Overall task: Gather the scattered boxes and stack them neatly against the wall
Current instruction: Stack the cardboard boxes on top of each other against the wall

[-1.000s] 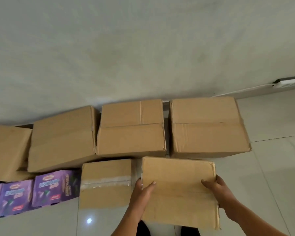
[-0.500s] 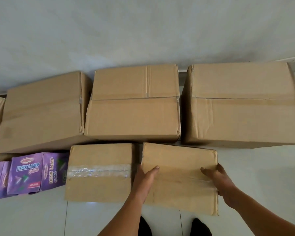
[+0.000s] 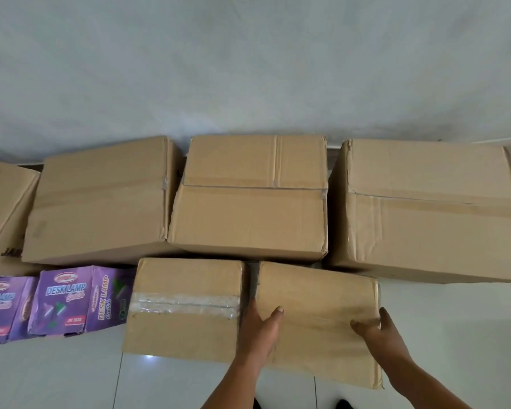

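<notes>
A small plain cardboard box [image 3: 319, 299] sits on the white floor in front of a row of bigger cartons. My left hand [image 3: 260, 329] grips its left side, thumb on top. My right hand [image 3: 375, 329] holds its right edge, fingers over the top. Just to its left stands a second small box [image 3: 183, 308] sealed with clear tape, a narrow gap between them. Behind them, three large cartons, the left [image 3: 101, 199], the middle [image 3: 251, 199] and the right [image 3: 428, 211], line the grey wall [image 3: 248, 69].
Two purple "Desk Lamp" boxes, one [image 3: 68, 302] and the other [image 3: 3, 308], stand at the left of the front row. Another carton [image 3: 3, 208] is cut off at the far left. Bare white tiles [image 3: 455, 335] extend to the right and toward me.
The view has dropped and come closer to the boxes. The box in my hands has come down from a tilt to rest level beside the taped box, right in front of the cartons.
</notes>
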